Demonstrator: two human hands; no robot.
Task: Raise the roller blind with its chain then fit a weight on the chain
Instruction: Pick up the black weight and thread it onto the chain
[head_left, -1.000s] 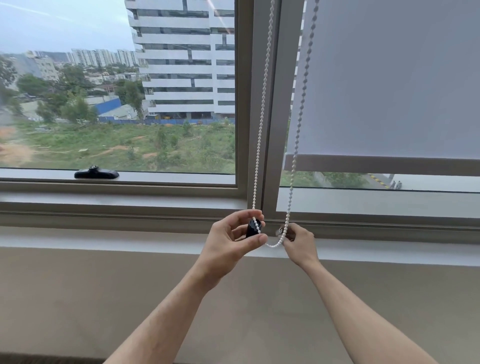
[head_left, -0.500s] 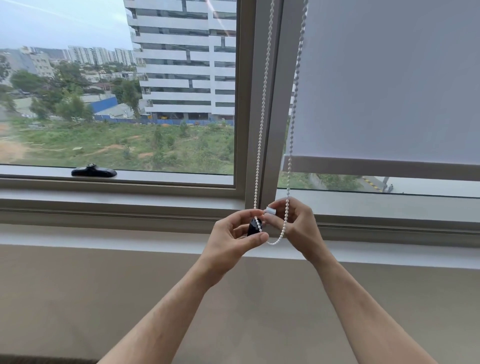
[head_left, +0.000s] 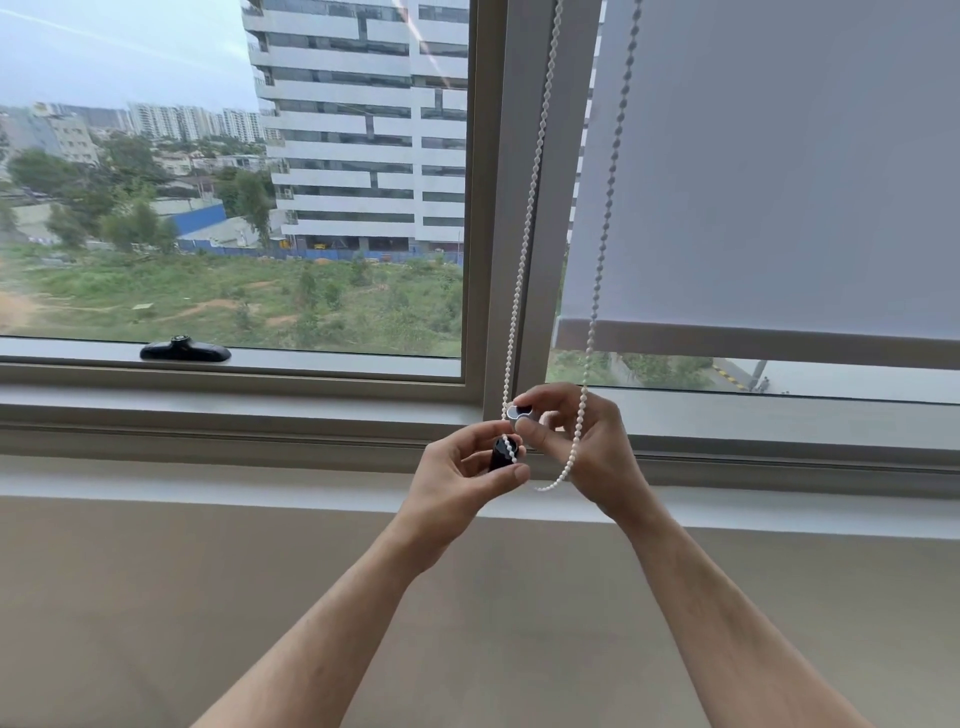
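A white bead chain hangs in a loop in front of the window post, its bottom curve near my hands. The grey roller blind covers the right pane down to its bottom bar, leaving a strip of glass below. My left hand pinches a small black weight piece with the chain's left strand lying across it. My right hand holds a small white and dark cap-like piece between thumb and fingers, just above the black piece; the chain's right strand runs over its fingers.
A black window handle lies on the left sash frame. The window post stands behind the chain. A pale sill runs below the window, with a beige wall under it.
My right hand rose from beside the chain's bottom loop to just above my left hand, bringing the small white piece up near the black one. The left hand barely moved.
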